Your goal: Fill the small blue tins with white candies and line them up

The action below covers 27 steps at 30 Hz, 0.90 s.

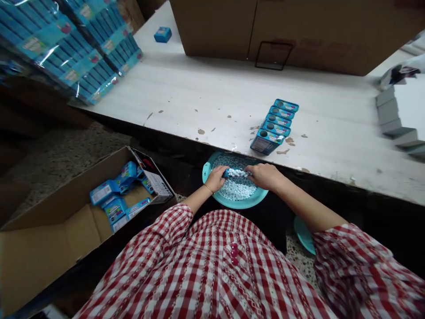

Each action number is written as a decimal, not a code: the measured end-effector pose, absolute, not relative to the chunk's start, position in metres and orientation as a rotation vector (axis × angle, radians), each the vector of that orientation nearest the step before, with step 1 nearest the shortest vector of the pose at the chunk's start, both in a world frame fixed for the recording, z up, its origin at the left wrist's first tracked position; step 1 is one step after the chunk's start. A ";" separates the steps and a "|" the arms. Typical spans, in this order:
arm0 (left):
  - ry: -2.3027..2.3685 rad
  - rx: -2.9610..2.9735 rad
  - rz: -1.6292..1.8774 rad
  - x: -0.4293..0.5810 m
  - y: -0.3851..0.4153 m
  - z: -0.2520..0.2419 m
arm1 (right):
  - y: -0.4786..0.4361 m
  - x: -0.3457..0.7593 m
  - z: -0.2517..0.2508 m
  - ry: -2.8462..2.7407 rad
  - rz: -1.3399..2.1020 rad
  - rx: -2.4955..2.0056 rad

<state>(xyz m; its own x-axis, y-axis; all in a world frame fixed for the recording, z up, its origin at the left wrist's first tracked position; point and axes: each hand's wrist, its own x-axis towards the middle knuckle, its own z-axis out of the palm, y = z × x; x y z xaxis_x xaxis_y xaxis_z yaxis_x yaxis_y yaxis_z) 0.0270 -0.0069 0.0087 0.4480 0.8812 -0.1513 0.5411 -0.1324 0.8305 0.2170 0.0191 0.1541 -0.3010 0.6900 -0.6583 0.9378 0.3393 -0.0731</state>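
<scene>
Over a turquoise basin [237, 204] full of small white pellets [237, 190], both my hands meet at a small blue container [226, 173] heaped with the same pellets. My left hand [215, 179] is closed around its left end. At the right end, the fingers of my right hand [264, 176] are closed on it, partly hiding that end. Just beyond the right hand, several blue containers [267, 141] stand in a row near the table edge, each with a dark round spot on top.
On the white table [212, 97] are a large cardboard box [299, 35], a wire frame [274, 55], a lone blue pack [162, 34] and wrapped blue packs [76, 53]. An open carton [79, 226] with blue packs sits left. White cartons [407, 108] lie right; another turquoise basin [303, 235] is below.
</scene>
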 end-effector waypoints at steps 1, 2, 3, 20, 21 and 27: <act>1.216 1.811 0.467 0.027 -0.007 0.008 | 0.020 0.212 0.157 2.084 -0.598 1.401; 1.219 1.813 0.459 0.028 -0.007 0.007 | 0.022 0.208 0.159 2.087 -0.584 1.388; 1.223 1.812 0.453 0.028 -0.006 0.006 | 0.023 0.204 0.160 2.093 -0.574 1.381; 1.255 1.721 0.462 0.025 -0.005 -0.008 | 0.016 0.195 0.160 2.110 -0.569 1.414; 1.256 1.709 0.471 0.025 -0.005 -0.009 | 0.016 0.196 0.160 2.107 -0.574 1.420; 1.231 1.602 0.607 0.021 -0.007 -0.012 | 0.000 0.233 0.161 2.078 -0.646 1.490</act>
